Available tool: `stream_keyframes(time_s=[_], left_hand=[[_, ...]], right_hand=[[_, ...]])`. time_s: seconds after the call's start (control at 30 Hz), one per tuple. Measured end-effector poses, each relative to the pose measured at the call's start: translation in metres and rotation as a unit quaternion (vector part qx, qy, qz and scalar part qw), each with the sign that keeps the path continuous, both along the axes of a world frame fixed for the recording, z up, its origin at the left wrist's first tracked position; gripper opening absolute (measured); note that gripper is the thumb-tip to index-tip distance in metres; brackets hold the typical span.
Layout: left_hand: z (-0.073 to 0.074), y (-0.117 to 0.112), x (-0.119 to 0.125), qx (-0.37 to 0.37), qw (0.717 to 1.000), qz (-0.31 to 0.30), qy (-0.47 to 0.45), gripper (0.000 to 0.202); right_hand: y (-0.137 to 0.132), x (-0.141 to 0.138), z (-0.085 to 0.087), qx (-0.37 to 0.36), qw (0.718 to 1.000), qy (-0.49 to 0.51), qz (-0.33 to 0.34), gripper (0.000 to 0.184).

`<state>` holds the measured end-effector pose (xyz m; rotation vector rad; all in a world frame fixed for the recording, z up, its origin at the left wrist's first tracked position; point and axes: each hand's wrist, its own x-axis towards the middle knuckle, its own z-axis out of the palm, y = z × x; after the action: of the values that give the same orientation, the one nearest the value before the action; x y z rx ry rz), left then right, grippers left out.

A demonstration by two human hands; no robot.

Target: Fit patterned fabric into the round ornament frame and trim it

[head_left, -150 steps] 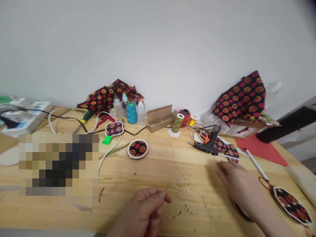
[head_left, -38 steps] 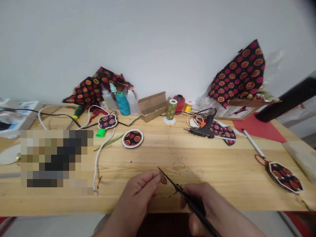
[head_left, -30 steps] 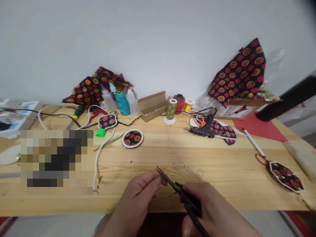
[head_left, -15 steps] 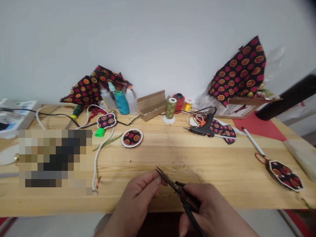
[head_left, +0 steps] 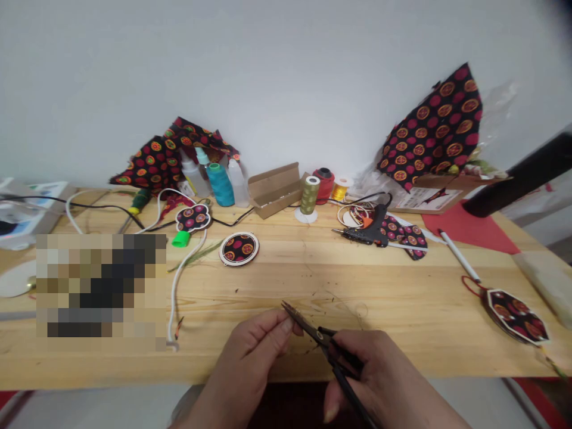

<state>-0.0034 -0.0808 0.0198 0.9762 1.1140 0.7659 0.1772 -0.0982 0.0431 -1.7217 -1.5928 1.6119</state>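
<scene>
My right hand is wrapped round the black handles of a pair of short, narrow-bladed scissors. Their tips point up and left, slightly parted, and lie right against the fingers of my left hand. Thumb and forefinger of that hand are pinched together by the blades; whatever is between them is too small to make out. Both hands are above the table's front edge. Dark snippets and a fine thread lie on the wood just beyond. Further off is a round white-rimmed piece covered in patterned fabric.
Along the wall stand a teal thread cone, an olive spool and an open cardboard box. At right are a glue gun, a white pen and an octagonal fabric piece. A white cord runs down the left.
Almost nothing differs. Both hands and the scissors hold nearly the same position, the view having shifted very slightly.
</scene>
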Motion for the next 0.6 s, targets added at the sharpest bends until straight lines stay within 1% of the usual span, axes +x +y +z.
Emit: stream_keyframes(time_s=[0.1,0.27,0.4,0.6], left_hand=[[0.0002,0.0006,0.0007,0.003,1.000,0.007,0.009,0.022],[0.0024,0.0012,-0.0005,-0.005,1.000,-0.016,0.005,0.023],[0.0008,-0.0004,-0.0017,0.005,1.000,-0.002,0.017,0.022],[-0.0045,-0.0002,-0.0021,0.000,1.000,0.010,0.021,0.024]], right_hand=[[-0.0002,0.0006,-0.0008,0.007,1.000,0.006,-0.004,0.017],[0.0020,0.0000,0.0020,-0.011,0.999,0.027,-0.014,0.014],[0.0013,0.0016,0.0025,0.004,0.999,0.045,-0.010,0.019],[0.0000,0.0028,0.0046,-0.019,0.999,0.043,-0.015,0.017]])
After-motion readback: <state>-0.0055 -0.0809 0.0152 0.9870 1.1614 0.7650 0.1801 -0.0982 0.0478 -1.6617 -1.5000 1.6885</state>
